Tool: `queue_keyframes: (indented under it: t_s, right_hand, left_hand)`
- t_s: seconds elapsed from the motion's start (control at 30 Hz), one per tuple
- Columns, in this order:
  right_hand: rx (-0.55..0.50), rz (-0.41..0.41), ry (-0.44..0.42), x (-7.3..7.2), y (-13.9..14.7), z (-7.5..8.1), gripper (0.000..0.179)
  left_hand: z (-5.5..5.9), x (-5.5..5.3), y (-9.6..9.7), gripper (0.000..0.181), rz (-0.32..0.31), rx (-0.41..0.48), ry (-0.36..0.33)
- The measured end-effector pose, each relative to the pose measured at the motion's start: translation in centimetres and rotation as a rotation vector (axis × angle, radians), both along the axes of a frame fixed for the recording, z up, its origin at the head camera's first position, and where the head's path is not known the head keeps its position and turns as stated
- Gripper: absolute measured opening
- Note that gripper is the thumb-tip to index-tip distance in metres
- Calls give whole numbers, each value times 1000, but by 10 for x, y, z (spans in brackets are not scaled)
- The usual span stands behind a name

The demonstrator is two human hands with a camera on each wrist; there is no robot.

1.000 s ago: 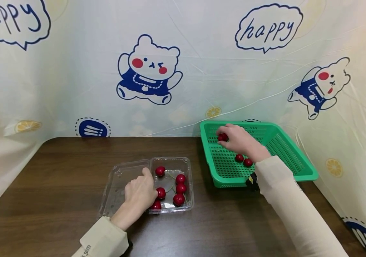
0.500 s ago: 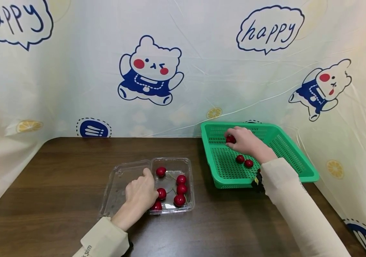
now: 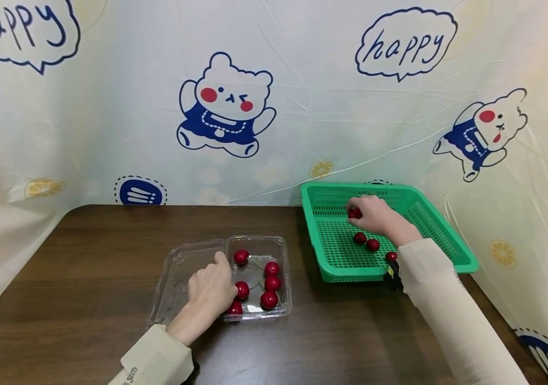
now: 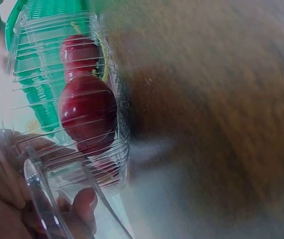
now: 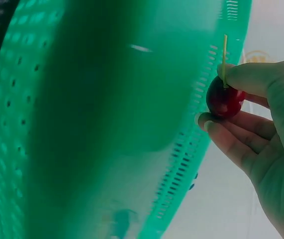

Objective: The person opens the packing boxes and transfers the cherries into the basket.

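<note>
My right hand (image 3: 375, 215) pinches a dark red cherry (image 3: 354, 213) between thumb and fingers, over the back half of the green perforated basket (image 3: 351, 275). In the right wrist view the cherry (image 5: 225, 101) shows a short pale stem pointing up. Two cherries lie close together on the basket floor, and another cherry (image 3: 391, 256) lies near my cuff. My left hand (image 3: 210, 289) grips the hinge side of an open clear plastic clamshell box (image 3: 281, 251); the left wrist view shows its thumb and fingers around the plastic. Several cherries (image 3: 272, 283), some with green stems, sit in the box.
The box's clear lid (image 3: 177, 272) lies folded out to the left, partly behind my left hand. Both containers stand on a dark wooden table (image 3: 100, 278). A printed curtain (image 3: 134, 107) hangs along the back and sides, close behind the basket.
My right hand has moved right and slightly nearer within the basket, still pinching the cherry. The cherry by my cuff has come into view. The left hand has stayed on the box.
</note>
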State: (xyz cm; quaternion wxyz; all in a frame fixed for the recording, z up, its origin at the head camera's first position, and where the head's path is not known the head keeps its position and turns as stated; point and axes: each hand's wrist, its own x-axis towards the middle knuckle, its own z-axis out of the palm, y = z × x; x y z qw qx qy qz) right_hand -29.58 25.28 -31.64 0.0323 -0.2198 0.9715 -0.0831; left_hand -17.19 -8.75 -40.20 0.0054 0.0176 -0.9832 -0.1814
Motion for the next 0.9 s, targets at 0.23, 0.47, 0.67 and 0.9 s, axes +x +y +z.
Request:
queue_keyframes:
  t_s: [0.23,0.47,0.67,0.9]
  right_hand:
    - [59,-27,-69,0,9,-8,28]
    - [91,-40,-91,-1,16,-17,27]
    - [122,-71,-125,0,21,-25,23]
    - [139,-91,-184,1,23,-30,24]
  left_hand:
    - [0,0,-1,29,-3,-2,-1]
    - [-2,0,-1,28,-1,-4,1]
    - [-2,0,-1,28,2,-4,1]
    - [-2,0,-1,28,2,0,-7]
